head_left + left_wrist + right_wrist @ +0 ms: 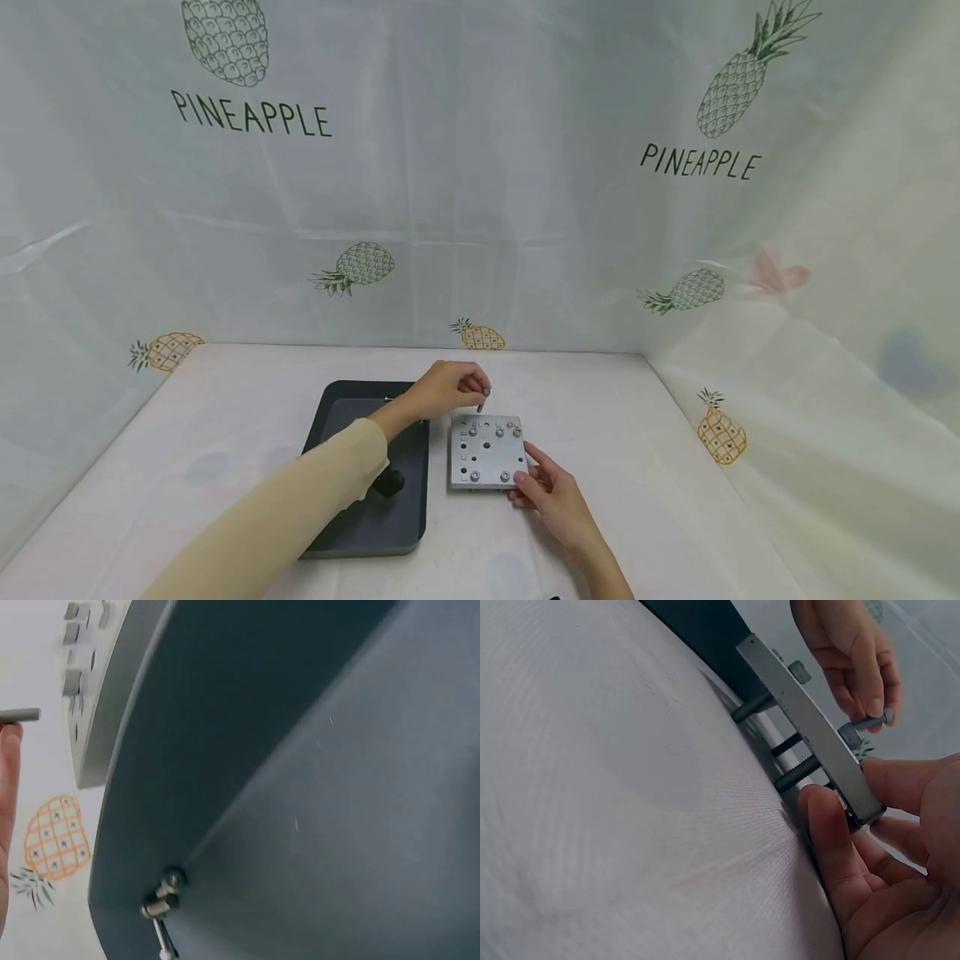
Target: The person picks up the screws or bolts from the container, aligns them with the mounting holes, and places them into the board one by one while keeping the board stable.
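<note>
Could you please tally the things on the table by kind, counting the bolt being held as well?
Metal plates: 1, the grey metal plate, gripped at its near corner by the right hand.
Trays: 1, the dark tray.
Held bolts: 1, the bolt, pinched by the left hand.
Total: 3. Bolts already in the plate are too small to count.

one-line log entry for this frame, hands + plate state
left hand: pinches bolt above metal plate | right hand: grips plate's near corner | plate: raised on bolts through it | dark tray: beside plate
</note>
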A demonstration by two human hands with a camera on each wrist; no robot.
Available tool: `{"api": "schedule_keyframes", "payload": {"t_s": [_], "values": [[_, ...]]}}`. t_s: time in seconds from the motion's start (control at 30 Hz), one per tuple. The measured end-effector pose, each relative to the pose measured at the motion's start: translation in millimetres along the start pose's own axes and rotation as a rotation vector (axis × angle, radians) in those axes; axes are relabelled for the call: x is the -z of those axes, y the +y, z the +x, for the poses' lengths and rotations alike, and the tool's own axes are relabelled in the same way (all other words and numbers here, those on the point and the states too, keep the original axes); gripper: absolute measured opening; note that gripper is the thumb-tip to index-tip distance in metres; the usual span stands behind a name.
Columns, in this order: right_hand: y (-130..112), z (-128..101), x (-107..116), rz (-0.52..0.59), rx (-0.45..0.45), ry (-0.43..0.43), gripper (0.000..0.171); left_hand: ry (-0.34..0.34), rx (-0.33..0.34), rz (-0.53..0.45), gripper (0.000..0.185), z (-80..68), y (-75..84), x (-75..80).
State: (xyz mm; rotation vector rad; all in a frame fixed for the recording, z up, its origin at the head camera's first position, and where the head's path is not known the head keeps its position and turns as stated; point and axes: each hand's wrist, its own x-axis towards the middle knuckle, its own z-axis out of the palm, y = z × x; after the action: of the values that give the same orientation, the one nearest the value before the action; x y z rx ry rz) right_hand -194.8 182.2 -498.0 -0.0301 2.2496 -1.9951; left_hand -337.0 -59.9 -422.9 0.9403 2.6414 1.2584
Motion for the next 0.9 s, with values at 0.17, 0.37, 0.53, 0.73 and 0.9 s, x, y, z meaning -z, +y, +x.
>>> {"api": "schedule_keyframes", "payload": {"t_s": [0.17,0.37,0.53,0.73,0.9], "values": [[0.0,0.3,0.2,-0.005,0.008,-0.008,0.069,-0.014,0.007,-0.008,0.018,3.5,2.7,-7.7],[0.1,0.4,0.1,0.001,0.013,-0.01,0.069,-0.033,0.0,-0.013,0.015,2.4,3.0,-12.5],[0.4,0.1,0.5,-0.001,0.015,-0.011,0.068,-0.054,-0.006,-0.008,0.014,0.7,-0.2,-14.4],[0.8,0.7,1.3,-0.002,0.019,-0.008,0.068,-0.069,-0.014,-0.005,0.013,-0.2,-3.2,-16.5],[1.2,0.9,1.3,0.002,0.019,-0.011,0.068,-0.079,-0.002,0.0,0.013,-1.0,-4.7,-18.3]]}}
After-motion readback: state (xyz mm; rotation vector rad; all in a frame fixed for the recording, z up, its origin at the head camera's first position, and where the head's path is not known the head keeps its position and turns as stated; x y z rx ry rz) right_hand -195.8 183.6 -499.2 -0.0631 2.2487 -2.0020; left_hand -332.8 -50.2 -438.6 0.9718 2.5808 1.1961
